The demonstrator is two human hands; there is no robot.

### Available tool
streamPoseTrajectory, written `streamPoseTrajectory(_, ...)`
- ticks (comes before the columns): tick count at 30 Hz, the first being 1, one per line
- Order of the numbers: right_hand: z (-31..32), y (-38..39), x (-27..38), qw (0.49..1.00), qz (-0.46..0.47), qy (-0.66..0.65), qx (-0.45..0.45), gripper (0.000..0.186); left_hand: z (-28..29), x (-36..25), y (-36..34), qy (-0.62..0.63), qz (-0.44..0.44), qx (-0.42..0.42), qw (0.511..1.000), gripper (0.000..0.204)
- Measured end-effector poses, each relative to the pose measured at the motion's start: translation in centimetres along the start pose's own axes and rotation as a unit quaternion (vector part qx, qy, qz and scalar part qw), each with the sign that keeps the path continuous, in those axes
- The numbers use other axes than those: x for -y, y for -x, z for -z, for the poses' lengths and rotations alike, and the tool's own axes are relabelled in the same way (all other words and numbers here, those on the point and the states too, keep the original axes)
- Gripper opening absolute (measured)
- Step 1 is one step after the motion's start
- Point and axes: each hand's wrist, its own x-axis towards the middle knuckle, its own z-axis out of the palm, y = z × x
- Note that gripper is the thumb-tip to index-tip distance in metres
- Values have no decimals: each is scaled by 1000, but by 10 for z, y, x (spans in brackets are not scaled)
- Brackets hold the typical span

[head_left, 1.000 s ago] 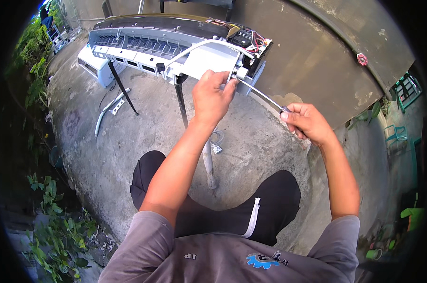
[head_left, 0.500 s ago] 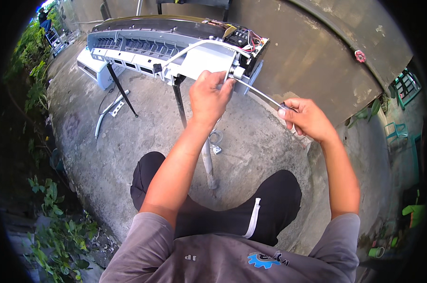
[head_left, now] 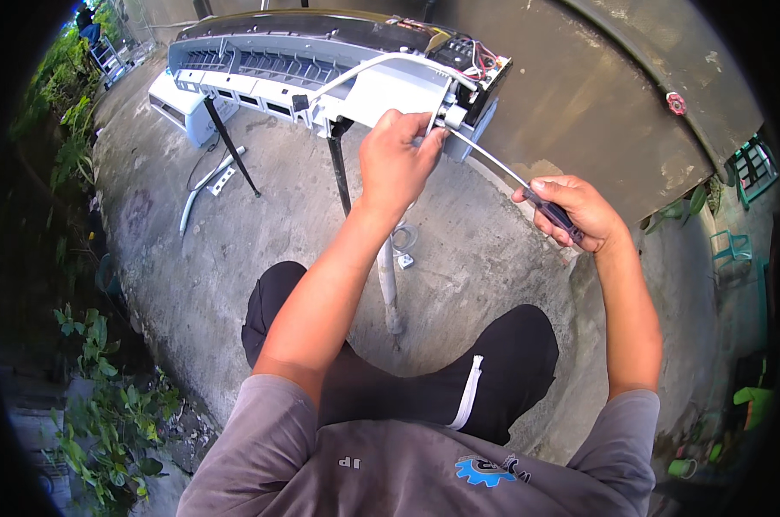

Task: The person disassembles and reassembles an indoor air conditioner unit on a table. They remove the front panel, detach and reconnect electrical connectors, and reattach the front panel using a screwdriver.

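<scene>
In front of me an opened indoor air conditioner unit (head_left: pixel 390 93) rests on black stand legs (head_left: pixel 339 168), its wiring bared at the right end. My right hand (head_left: pixel 575 211) is closed around the dark handle of a screwdriver (head_left: pixel 491 158). The long shaft runs up and left to a small white motor (head_left: pixel 453 114) at the unit's right end. My left hand (head_left: pixel 398 159) pinches at that same spot, fingertips beside the screwdriver's tip. Whatever lies between those fingers is hidden. A white hose (head_left: pixel 381 62) arches over the unit just above this hand.
A white cover (head_left: pixel 183 110) lies on the concrete at the left, near a power strip (head_left: pixel 223 180) and a pipe. A brown wall (head_left: pixel 579 95) with a red valve handle (head_left: pixel 676 103) stands behind. Plants line the left edge. Another person (head_left: pixel 87 24) is far off near a ladder.
My right hand has shifted its hold, so the screwdriver's dark handle now shows in the palm. The view has moved slightly; my left hand stays at the motor.
</scene>
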Motion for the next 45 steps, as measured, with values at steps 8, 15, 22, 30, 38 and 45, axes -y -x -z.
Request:
streamPoseTrajectory(8, 3, 11, -95, 918, 66, 365, -141, 22, 98, 71, 80, -26, -22, 233, 972, 35)
streamPoseTrajectory(15, -68, 64, -263, 864, 125, 451, -185, 30, 230, 115, 187, -174, 58, 473, 862, 32)
streamPoseTrajectory(22, -82, 63, -253, 863, 108, 474, -139, 33, 261, 93, 188, -163, 92, 476, 859, 22)
streamPoseTrajectory(30, -97, 103, -183, 907, 50, 417, -24, 32, 341, 25, 162, -90, 200, 502, 836, 16)
streamPoseTrajectory(38, -155, 138, -127, 904, -54, 420, 60, 30, 369, -55, 162, -42, 359, 490, 793, 20)
streamPoseTrajectory(45, -258, 109, -36, 876, -121, 457, 97, 35, 375, -109, 159, -100, 340, 600, 717, 25)
